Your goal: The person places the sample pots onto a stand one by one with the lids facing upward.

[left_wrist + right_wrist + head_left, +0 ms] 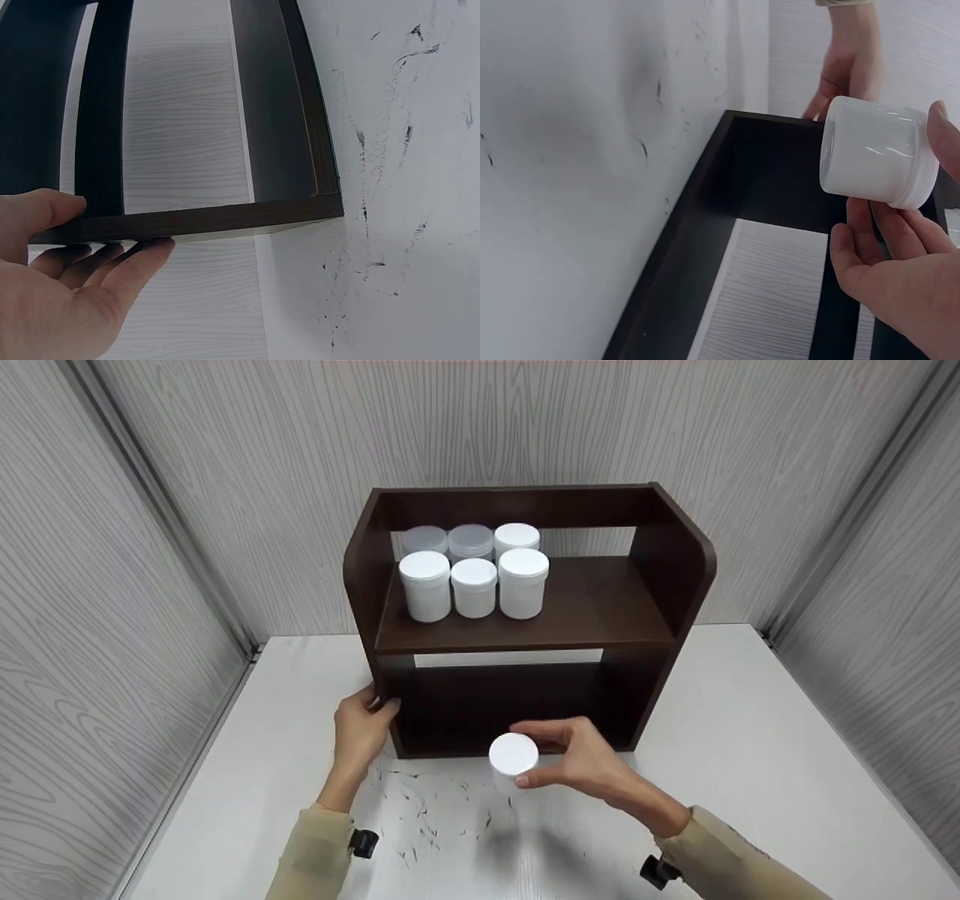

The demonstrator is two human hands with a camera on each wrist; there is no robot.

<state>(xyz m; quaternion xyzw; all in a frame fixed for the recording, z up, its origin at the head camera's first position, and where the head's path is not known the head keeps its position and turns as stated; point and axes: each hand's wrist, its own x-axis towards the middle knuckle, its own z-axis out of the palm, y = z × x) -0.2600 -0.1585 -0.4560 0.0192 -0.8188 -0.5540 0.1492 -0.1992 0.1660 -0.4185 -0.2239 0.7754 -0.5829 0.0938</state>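
A dark brown two-tier shelf (525, 646) stands on the white table. My left hand (361, 729) grips the edge of its left side panel, thumb on the inner face and fingers behind, as the left wrist view shows. My right hand (589, 757) holds a white lidded jar (514, 756) between thumb and fingers in front of the lower compartment, above the table. In the right wrist view the jar (870, 154) appears sideways, its lid toward the palm. On the upper tier, several jars (474, 589) stand in two rows at the left; two at the back have greyish translucent lids.
Dark scuff marks (427, 814) streak the white tabletop (247, 780) in front of the shelf. Grey wood-patterned panels (525, 420) rise behind and on both sides. The upper tier's bare board (600, 600) shows right of the jars.
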